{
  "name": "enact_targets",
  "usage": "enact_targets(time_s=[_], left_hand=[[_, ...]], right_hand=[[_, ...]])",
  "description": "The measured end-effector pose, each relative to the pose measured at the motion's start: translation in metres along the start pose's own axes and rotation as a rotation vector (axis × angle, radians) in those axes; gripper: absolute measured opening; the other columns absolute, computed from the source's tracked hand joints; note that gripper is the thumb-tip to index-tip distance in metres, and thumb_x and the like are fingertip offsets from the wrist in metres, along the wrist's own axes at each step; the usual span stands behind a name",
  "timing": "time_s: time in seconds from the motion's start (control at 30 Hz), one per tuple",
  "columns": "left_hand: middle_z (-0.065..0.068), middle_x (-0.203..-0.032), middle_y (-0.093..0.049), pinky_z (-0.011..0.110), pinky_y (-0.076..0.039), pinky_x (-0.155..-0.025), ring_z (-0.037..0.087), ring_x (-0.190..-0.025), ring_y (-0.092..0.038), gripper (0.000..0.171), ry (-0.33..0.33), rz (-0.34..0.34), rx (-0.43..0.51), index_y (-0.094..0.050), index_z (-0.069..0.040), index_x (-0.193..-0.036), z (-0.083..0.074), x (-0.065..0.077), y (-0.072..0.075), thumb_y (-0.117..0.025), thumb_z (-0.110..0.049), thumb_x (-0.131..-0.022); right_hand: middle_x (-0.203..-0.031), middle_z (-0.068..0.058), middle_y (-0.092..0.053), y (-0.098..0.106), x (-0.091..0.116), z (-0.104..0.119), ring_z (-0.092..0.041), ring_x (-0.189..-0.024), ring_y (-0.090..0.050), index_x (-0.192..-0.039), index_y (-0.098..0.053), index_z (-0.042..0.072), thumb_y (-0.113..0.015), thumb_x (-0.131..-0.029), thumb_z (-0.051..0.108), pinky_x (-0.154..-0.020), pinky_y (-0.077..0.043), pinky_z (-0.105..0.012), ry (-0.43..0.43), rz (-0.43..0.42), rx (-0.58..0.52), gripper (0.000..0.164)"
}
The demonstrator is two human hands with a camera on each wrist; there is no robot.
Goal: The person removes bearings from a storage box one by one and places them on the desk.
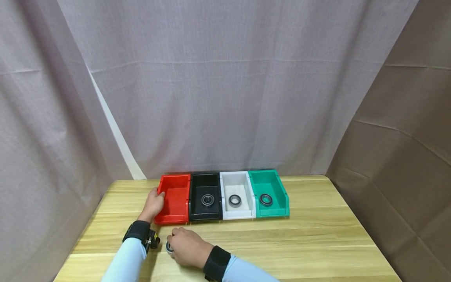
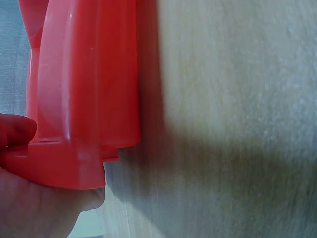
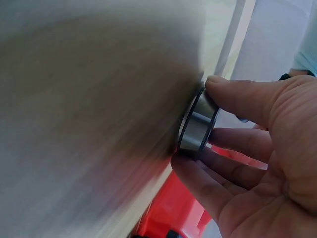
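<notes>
My left hand point(image 1: 154, 205) grips the side wall of the red bin point(image 1: 174, 199), thumb over the rim and fingers along the outside. In the left wrist view the red bin point(image 2: 94, 94) shows from its side, the thumb point(image 2: 19, 130) hooked over its edge. In front of the bins, my right hand point(image 1: 191, 246) pinches a metal ball bearing point(image 1: 169, 247). The right wrist view shows the bearing point(image 3: 199, 126) on edge between thumb and fingers, close over the tabletop. The red bin has no bearing in it.
Beside the red bin stand a black bin point(image 1: 205, 212), a white bin point(image 1: 238, 214) and a green bin point(image 1: 273, 212) in a row, each with one bearing inside. The wooden table point(image 1: 317, 243) ends at grey curtains point(image 1: 225, 98) behind and at the sides.
</notes>
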State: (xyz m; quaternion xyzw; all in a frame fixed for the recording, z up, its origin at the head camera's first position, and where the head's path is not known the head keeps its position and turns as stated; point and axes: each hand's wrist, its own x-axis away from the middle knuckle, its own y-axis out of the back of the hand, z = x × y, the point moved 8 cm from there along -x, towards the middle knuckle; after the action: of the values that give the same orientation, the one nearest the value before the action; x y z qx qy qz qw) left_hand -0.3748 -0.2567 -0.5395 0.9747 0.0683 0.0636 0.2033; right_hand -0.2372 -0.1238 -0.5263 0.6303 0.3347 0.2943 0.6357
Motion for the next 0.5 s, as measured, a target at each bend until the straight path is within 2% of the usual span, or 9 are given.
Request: enact_targets(time_s=[0.1,0.33,0.5], left_hand=[[0.033,-0.134,-0.056,0.038,-0.049,-0.091,0.04,-0.114,-0.057,0.047,-0.002,0.001,0.002,-0.04,0.013,-0.151,-0.001,0.001,0.0,-0.036,-0.013,-0.112],[0.033,-0.142,-0.054,0.052,-0.048,-0.105,0.042,-0.122,-0.054,0.049,0.015,0.009,0.013,-0.036,0.011,-0.154,0.001,0.001,-0.003,-0.035,-0.013,-0.113],[0.033,-0.141,-0.054,0.05,-0.048,-0.104,0.041,-0.121,-0.055,0.049,0.011,0.006,0.005,-0.037,0.012,-0.154,0.002,-0.001,-0.002,-0.035,-0.014,-0.113]], right_hand=[[-0.098,0.01,-0.066,-0.002,-0.001,0.004,-0.004,-0.085,-0.059,-0.112,-0.077,0.021,-0.083,-0.091,0.037,-0.071,-0.048,-0.017,0.004,0.009,-0.004,0.027],[-0.098,0.01,-0.065,-0.003,0.0,0.01,-0.005,-0.085,-0.058,-0.11,-0.076,0.021,-0.082,-0.092,0.035,-0.072,-0.047,-0.016,0.012,0.015,-0.001,0.023],[-0.097,0.009,-0.065,0.001,0.0,0.015,-0.006,-0.083,-0.058,-0.106,-0.076,0.021,-0.084,-0.089,0.033,-0.069,-0.047,-0.017,0.02,0.001,0.031,0.022]])
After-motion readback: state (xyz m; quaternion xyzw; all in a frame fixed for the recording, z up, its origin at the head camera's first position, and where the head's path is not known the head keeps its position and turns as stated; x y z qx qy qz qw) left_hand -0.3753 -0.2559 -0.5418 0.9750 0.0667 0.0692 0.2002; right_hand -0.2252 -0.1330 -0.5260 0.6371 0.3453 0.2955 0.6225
